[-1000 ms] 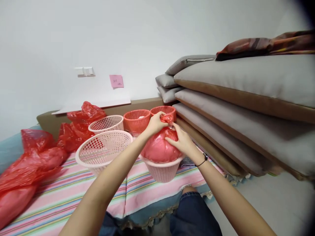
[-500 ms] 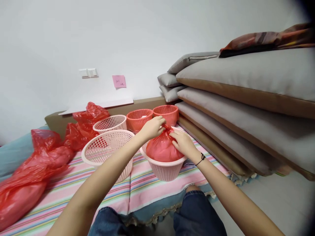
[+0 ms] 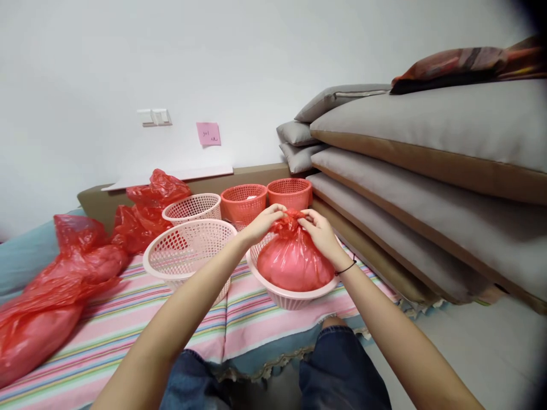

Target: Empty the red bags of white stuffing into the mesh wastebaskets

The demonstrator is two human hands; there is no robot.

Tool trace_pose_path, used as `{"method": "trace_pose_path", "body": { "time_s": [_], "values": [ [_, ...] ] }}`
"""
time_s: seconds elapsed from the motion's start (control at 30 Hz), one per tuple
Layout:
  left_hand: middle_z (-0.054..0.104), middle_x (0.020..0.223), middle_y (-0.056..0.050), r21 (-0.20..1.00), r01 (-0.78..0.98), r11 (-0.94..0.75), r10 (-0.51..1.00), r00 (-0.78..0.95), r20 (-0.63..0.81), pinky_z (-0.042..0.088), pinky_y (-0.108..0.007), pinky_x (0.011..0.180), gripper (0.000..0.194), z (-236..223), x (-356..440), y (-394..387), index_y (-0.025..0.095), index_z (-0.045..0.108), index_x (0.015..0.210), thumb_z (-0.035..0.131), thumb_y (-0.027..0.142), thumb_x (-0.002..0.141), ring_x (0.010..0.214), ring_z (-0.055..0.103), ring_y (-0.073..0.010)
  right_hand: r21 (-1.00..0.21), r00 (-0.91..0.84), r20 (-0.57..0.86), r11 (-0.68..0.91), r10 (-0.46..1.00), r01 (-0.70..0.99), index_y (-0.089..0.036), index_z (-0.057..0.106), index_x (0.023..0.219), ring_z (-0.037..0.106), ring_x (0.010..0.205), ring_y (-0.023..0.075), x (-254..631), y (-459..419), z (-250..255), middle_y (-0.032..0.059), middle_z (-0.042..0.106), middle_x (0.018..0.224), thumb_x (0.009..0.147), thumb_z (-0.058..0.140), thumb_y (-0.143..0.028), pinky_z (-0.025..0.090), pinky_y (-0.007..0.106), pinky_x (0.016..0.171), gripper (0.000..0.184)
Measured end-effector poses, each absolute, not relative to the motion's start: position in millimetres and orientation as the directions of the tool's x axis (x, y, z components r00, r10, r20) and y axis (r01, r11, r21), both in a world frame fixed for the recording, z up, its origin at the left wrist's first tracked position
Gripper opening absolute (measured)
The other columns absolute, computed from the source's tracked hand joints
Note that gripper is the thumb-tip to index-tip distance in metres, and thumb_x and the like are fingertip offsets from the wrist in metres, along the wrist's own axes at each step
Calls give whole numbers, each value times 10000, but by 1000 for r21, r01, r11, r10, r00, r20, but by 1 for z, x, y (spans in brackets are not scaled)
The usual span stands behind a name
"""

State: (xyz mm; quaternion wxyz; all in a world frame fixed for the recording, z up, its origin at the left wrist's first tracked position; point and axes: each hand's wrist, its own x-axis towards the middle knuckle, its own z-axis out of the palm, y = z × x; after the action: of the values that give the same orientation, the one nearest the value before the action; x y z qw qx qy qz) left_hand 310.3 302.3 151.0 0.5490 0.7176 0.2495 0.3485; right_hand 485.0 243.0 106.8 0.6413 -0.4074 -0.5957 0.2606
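A full, shiny red plastic bag (image 3: 294,265) bulges above the rim of a pink basket (image 3: 290,300) in front of me. The bag's neck is gathered and twisted between my two hands. My left hand (image 3: 265,221) pinches the neck from the left side. On the opposite side, my right hand (image 3: 321,234) has its thumb and fingers closed on the same gathered plastic. What fills the bag is hidden by the red film.
A larger pink basket (image 3: 154,274) stands left, with another pale basket (image 3: 213,214) behind it. Two red baskets (image 3: 241,209) sit farther back. Red bags (image 3: 51,336) lie at left on the striped cloth (image 3: 252,336). Grey cushions (image 3: 410,171) are stacked at right.
The bag and its basket have tipped toward me, so more of the bag faces me. My right hand has risen to the neck, with its fingers more curled.
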Motion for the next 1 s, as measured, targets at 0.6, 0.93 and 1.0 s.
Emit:
{"method": "trace_pose_path", "body": {
  "time_s": [0.6,0.93,1.0],
  "values": [
    [704,868,-36,722,228,-653,752,306,583,509,-341,838,196,153,333,304,155,620,832,634,75,654,850,658,-200,-843,-108,530,536,841,39,-226,559,1207,648,993,216,485,243,131,51,672,1099,665,782,-341,520,390,919,597],
    [701,1051,-103,911,-62,-408,606,728,321,494,-383,911,440,165,318,303,148,611,1062,766,192,652,987,661,-224,-666,-194,668,693,719,275,-167,677,747,611,791,199,510,268,184,34,677,787,698,646,-280,492,359,813,127],
    [713,910,-80,921,-37,-387,608,741,285,504,-375,862,327,164,318,306,136,640,957,757,206,659,877,673,-198,-681,-204,665,695,719,231,-176,642,680,607,787,185,515,271,192,32,673,788,685,660,-295,490,344,811,120]
  ]
}}
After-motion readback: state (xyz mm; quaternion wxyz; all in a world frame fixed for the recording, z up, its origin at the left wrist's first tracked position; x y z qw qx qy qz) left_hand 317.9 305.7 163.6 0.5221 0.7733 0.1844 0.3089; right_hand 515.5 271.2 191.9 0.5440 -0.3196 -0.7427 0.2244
